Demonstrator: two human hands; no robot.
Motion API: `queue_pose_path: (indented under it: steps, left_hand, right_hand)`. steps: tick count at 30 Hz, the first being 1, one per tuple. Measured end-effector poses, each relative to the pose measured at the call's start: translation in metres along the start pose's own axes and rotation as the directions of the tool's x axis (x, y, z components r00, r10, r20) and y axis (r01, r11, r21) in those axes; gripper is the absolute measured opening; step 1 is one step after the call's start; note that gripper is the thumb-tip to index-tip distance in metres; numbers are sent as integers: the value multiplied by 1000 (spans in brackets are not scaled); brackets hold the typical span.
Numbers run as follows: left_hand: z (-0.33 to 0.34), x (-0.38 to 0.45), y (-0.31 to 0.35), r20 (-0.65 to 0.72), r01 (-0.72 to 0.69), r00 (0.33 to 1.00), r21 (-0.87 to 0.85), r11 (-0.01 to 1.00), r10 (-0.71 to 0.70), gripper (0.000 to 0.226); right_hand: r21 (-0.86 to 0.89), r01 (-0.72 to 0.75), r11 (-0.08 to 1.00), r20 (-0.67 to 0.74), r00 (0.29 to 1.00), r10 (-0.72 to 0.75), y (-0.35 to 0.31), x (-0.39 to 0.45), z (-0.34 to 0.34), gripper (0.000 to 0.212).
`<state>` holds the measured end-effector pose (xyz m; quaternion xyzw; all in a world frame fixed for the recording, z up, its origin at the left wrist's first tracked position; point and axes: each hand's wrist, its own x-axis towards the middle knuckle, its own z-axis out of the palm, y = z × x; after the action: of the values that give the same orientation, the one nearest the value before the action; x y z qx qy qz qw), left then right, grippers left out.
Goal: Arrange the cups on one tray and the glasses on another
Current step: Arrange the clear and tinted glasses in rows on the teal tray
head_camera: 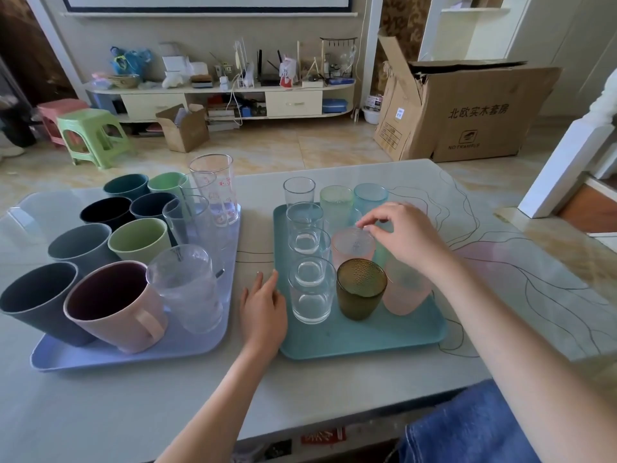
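Glasses: clear, tinted and frosted tumblers stood in rows on the rectangular teal plastic tray [350, 342] at centre right of the frame; several more clear glasses [187, 285] stood on the lavender plastic tray [133, 357] at lower left, beside the matte opaque cups [138, 240].
Right hand [405, 237]: its fingertips [367, 227] curled down onto the rim of the frosted pink glass [354, 247] in a light pinch-like grip; whether it had truly closed on the rim could not be told.
Left hand [263, 310]: fingers straight, lying flat on the pale glossy worktop [300, 402] against the teal tray's left edge, holding nothing.
Step in hand, as I judge: seating the pink glass among its neighbours.
Doing it well: lower it straight, clear of the dimpled amber glass [361, 289] just in front, while the left hand steadies the tray.
Materials: smooth hard glass, likely slippery; the cups looked matte and thick-walled.
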<state>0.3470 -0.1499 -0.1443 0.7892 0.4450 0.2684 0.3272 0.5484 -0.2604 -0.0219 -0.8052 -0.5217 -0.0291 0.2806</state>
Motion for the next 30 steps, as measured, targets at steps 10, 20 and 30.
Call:
queue_pose_path:
  steps: [10, 20, 30]
  left_hand:
    - [3, 79, 17, -43, 134, 987, -279, 951, -152, 36]
    - [26, 116, -6, -21, 67, 997, -146, 987, -70, 38]
    - [24, 114, 0, -15, 2, 1000, -123, 992, -4, 33]
  right_hand:
    - [-174, -18, 985, 198, 979, 53, 6, 74, 31, 19]
    - [-71, -41, 997, 274, 960, 59, 22, 84, 46, 18]
    - [-45, -48, 998, 328, 943, 60, 14, 84, 46, 16]
